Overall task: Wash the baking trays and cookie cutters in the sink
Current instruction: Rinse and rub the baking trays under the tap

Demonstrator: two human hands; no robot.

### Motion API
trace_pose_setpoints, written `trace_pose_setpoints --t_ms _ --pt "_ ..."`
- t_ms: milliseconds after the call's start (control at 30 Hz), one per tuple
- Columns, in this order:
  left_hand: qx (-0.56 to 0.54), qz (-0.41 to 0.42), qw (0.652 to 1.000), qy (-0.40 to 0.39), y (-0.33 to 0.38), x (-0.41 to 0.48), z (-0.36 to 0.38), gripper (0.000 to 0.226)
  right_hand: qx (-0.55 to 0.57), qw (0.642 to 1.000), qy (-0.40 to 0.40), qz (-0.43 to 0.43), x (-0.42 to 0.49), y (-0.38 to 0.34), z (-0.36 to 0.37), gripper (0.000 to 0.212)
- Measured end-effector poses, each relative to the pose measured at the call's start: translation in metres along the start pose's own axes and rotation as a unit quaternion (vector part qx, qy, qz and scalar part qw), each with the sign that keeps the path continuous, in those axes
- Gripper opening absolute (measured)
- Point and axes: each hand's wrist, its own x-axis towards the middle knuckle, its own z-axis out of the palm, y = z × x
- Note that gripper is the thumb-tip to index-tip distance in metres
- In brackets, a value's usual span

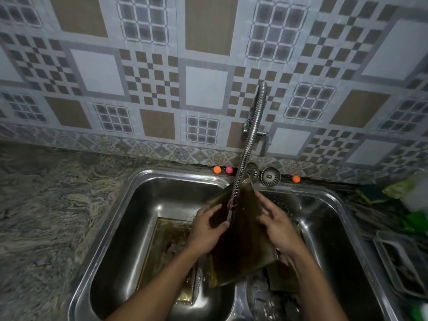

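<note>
The baking tray [243, 242] is held up between both hands over the divider of the double sink [129, 193]. It stands steeply tilted, its long axis running from the person away toward the tiled wall [208, 84]. The far end is raised under the tip of the flexible faucet hose [248, 144], and the near end hangs low over the bowls. The tray is rectangular, dark brown and stained, with a paler, yellowish rim along its near and right edges.

The left hand [207, 230] grips the tray's left edge, fingers curled behind and thumb across the face. The right hand [281, 228] holds the right edge, thumb on the face and fingers lying long up the side.

A second tray [165, 249] lies flat on the floor of the left bowl. What looks like a third [283, 278] sits in the right bowl, too dim to tell more.

On the ledge behind the sink are two strainers [270, 176] side by side and three small balls [217, 169], two orange and one pink. The marbled surface [46, 205] spreads to the left.
</note>
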Motion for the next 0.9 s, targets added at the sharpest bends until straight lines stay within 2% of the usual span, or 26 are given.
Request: trace_pose_setpoints --t_ms 133,267,367,467,633,733,900 --pt "0.123 -0.032 0.99 0.054 -0.003 -0.011 -0.008 0.063 0.05 0.998 0.029 0.028 -0.013 0.024 -0.008 0.058" --pt "0.045 -0.052 0.998 0.01 -0.009 -0.018 -0.008 0.061 0.044 0.996 0.076 0.012 -0.021 0.059 -0.02 0.057" --pt "0.056 -0.037 0.997 -0.028 -0.012 -0.024 -0.003 0.079 -0.031 0.995 0.094 -0.033 -0.027 0.08 -0.03 0.061" --pt "0.097 -0.015 0.993 -0.071 -0.007 -0.029 0.014 0.094 -0.075 0.991 0.102 -0.042 -0.033 0.093 -0.052 0.073" --pt "0.147 0.121 0.978 -0.081 0.02 -0.018 0.076 0.094 -0.199 0.97 0.119 -0.076 -0.035 0.092 -0.124 0.093" --pt "0.183 0.206 0.96 -0.048 0.041 -0.009 0.123 0.089 -0.278 0.949 0.131 -0.068 -0.031 0.088 -0.166 0.105" --pt "0.285 0.32 0.904 -0.001 0.057 0.006 0.179 0.078 -0.269 0.933 0.198 -0.135 -0.017 0.094 -0.215 0.092"
